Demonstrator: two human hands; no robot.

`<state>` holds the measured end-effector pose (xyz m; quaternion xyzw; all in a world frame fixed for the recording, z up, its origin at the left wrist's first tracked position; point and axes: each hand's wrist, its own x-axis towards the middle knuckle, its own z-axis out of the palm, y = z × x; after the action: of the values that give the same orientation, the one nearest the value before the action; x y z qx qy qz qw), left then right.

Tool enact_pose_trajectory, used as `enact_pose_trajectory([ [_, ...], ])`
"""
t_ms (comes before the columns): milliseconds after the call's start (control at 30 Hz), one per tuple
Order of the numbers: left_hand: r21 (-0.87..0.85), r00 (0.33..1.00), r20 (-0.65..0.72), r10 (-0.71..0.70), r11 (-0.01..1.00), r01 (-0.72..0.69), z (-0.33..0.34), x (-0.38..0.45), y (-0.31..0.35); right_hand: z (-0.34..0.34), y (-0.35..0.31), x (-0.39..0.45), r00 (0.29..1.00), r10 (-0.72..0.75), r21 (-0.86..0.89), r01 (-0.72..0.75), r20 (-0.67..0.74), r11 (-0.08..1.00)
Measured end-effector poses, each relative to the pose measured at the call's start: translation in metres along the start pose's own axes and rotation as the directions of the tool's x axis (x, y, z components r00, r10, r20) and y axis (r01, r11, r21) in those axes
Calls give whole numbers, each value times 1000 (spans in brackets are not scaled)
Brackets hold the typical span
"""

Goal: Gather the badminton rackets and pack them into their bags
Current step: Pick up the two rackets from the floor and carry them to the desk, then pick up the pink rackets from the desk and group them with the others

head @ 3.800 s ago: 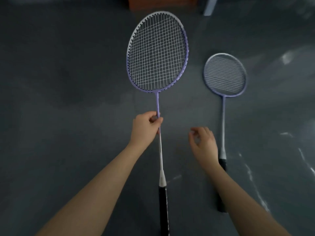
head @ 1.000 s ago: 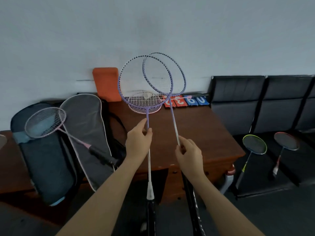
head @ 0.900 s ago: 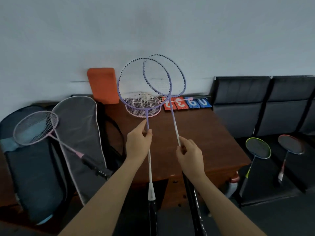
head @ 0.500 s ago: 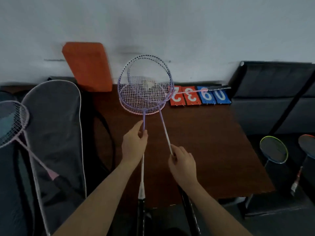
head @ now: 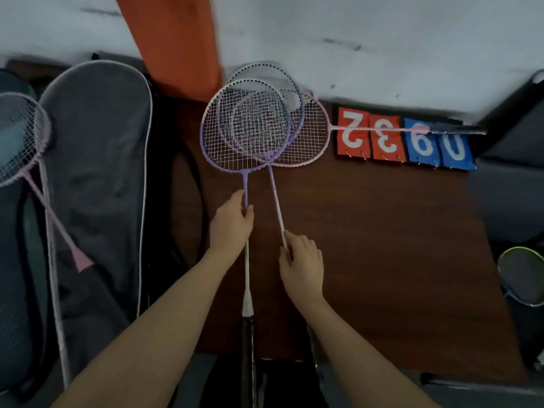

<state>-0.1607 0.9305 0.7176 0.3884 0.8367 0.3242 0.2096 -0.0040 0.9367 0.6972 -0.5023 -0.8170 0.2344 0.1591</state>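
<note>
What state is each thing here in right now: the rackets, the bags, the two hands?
Left hand: gripping the front purple racket by its shaft.
Right hand: gripping the second purple racket by its shaft.
Pink racket: lying flat on the desk, under both purple heads.
Grey racket bag: propped beside the desk; open or zipped, cannot tell.
Pale pink racket: leaning against the bags, unpacked.

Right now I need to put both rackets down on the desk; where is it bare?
The brown desk is bare right of the right hand, below the score cards, out to its right edge. The far left corner is crowded: the pink racket lies there, beside the grey racket bag.
</note>
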Motion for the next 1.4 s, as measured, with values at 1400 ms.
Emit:
enact_pose_trajectory([
  [1400,561,906,-176,384,796,-229,77,143,50,-79,94,278,912,-407,-249,407,52,879],
])
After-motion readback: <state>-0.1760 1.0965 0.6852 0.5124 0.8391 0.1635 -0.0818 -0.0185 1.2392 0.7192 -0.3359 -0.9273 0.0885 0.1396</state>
